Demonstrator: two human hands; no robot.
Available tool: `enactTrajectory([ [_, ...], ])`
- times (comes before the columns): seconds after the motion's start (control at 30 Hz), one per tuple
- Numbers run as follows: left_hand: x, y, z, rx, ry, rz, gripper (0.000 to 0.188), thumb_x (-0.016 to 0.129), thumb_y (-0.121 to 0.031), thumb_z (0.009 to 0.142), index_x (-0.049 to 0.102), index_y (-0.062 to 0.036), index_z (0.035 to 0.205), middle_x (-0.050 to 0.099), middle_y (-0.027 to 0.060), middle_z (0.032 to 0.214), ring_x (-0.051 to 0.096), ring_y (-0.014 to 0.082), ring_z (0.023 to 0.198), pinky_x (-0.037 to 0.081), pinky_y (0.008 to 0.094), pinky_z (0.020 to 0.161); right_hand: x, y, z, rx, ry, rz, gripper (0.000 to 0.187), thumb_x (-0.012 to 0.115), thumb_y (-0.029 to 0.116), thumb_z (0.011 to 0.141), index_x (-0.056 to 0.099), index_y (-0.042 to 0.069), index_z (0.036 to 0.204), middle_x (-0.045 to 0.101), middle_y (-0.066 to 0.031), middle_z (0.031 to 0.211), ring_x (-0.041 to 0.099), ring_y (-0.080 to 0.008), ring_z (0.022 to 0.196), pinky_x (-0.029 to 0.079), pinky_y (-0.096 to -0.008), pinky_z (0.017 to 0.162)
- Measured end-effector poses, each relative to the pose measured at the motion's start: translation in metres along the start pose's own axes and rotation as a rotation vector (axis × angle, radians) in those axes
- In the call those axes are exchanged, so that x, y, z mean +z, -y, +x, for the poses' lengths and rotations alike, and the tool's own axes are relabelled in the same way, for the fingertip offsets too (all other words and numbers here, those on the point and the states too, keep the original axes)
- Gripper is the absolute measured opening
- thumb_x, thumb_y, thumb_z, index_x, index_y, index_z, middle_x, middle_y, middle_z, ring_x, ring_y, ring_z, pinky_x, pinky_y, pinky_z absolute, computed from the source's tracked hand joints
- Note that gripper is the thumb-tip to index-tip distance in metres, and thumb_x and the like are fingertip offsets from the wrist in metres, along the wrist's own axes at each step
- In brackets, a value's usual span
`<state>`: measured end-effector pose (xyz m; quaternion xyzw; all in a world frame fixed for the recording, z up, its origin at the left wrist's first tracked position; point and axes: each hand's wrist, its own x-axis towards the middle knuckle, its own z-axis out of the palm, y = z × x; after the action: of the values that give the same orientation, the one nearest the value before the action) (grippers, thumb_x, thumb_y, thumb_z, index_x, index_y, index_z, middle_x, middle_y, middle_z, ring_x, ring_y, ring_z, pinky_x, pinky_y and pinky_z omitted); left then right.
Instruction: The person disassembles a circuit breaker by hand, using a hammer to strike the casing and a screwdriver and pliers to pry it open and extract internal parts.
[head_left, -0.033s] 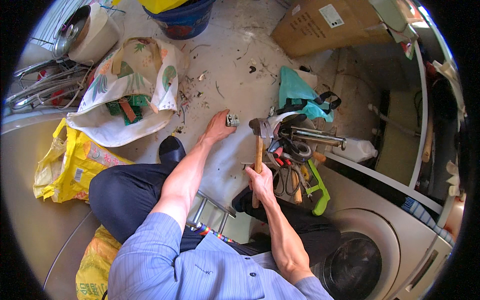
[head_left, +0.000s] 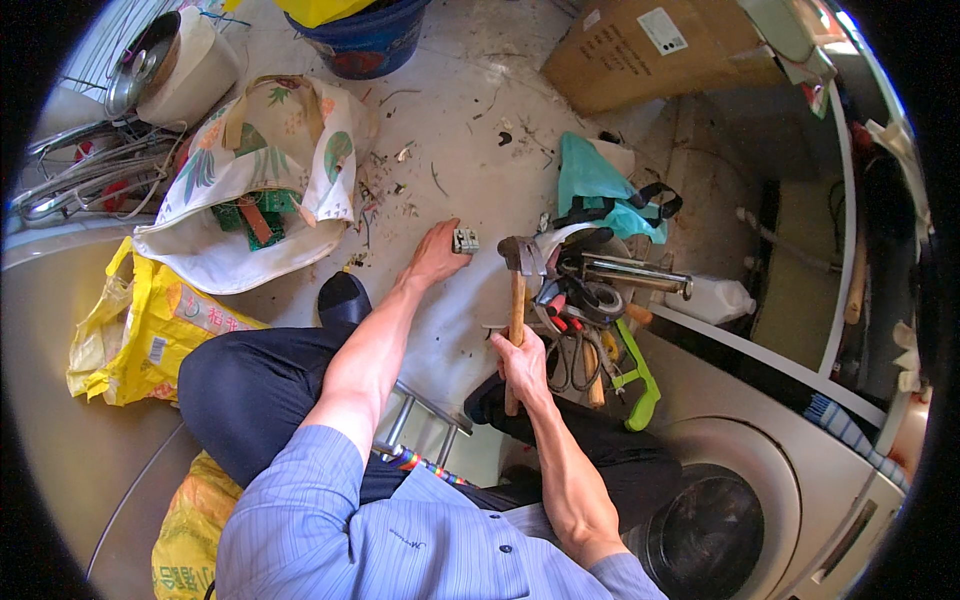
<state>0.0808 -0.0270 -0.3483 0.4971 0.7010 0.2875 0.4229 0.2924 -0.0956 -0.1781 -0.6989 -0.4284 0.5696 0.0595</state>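
Observation:
My left hand (head_left: 437, 256) is stretched out low over the floor, its fingers closed round a small grey-white block (head_left: 465, 241) with slots or terminals on its end. What kind of part it is, I cannot make out. My right hand (head_left: 523, 366) is wrapped round the wooden handle of a hammer (head_left: 517, 305). The hammer's dark metal head points away from me, just right of the block and apart from it. Close beyond the hammer lies a heap of tools with a green-handled tool (head_left: 640, 385), metal tubes (head_left: 635, 272) and a roll of tape (head_left: 603, 302).
Left stands a pineapple-print bag (head_left: 290, 135) holding green circuit boards (head_left: 262, 222), beside a yellow plastic bag (head_left: 150, 330). Scraps litter the floor (head_left: 440, 130). A blue bucket (head_left: 365, 45), cardboard box (head_left: 650, 55) and teal bag (head_left: 590, 175) stand farther off. A washing machine (head_left: 790, 430) is at right.

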Motion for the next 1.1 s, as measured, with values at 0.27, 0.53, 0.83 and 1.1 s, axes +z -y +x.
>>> enactTrajectory([
  [0.27, -0.004, 0.004, 0.001, 0.155, -0.08, 0.08, 0.074, 0.077, -0.026, 0.075, 0.051, 0.0007, 0.139, 0.059, 0.0264, 0.13, 0.053, 0.0426, 0.124, 0.044, 0.0461, 0.108, -0.01, 0.056, -0.002, -0.327, -0.088, -0.121, 0.035, 0.07, 0.016, 0.091, 0.059, 0.0, 0.121, 0.066, -0.0107, 0.089, 0.062, -0.019, 0.079, 0.053, -0.0348, 0.074],
  [0.53, -0.012, -0.002, 0.013, 0.079, 0.054, 0.047, 0.069, 0.079, -0.028, 0.075, 0.057, 0.0007, 0.134, 0.06, 0.0239, 0.129, 0.055, 0.0396, 0.123, 0.044, 0.044, 0.107, -0.006, 0.065, 0.021, -0.803, -0.28, -0.161, 0.025, 0.071, 0.012, 0.094, 0.06, 0.001, 0.113, 0.066, -0.0085, 0.084, 0.062, -0.017, 0.073, 0.052, -0.0307, 0.069],
  [0.83, -0.019, 0.0, 0.028, 0.106, 0.069, 0.042, 0.071, 0.08, -0.028, 0.075, 0.057, -0.0002, 0.136, 0.061, 0.0227, 0.128, 0.056, 0.0388, 0.121, 0.045, 0.0432, 0.106, 0.003, 0.012, 0.042, -0.493, -0.116, -0.288, 0.024, 0.065, 0.019, 0.096, 0.053, 0.004, 0.11, 0.063, -0.0266, 0.076, 0.065, -0.0475, 0.074, 0.051, -0.0491, 0.063],
  [1.1, -0.024, -0.002, 0.022, -0.003, 0.122, 0.046, 0.074, 0.083, -0.029, 0.073, 0.057, 0.0009, 0.136, 0.061, 0.023, 0.127, 0.057, 0.0389, 0.121, 0.046, 0.0434, 0.105, -0.004, 0.092, 0.028, -1.196, -0.46, -0.243, 0.037, 0.072, 0.01, 0.092, 0.056, 0.003, 0.124, 0.066, -0.0196, 0.082, 0.063, -0.0359, 0.066, 0.053, -0.0419, 0.064],
])
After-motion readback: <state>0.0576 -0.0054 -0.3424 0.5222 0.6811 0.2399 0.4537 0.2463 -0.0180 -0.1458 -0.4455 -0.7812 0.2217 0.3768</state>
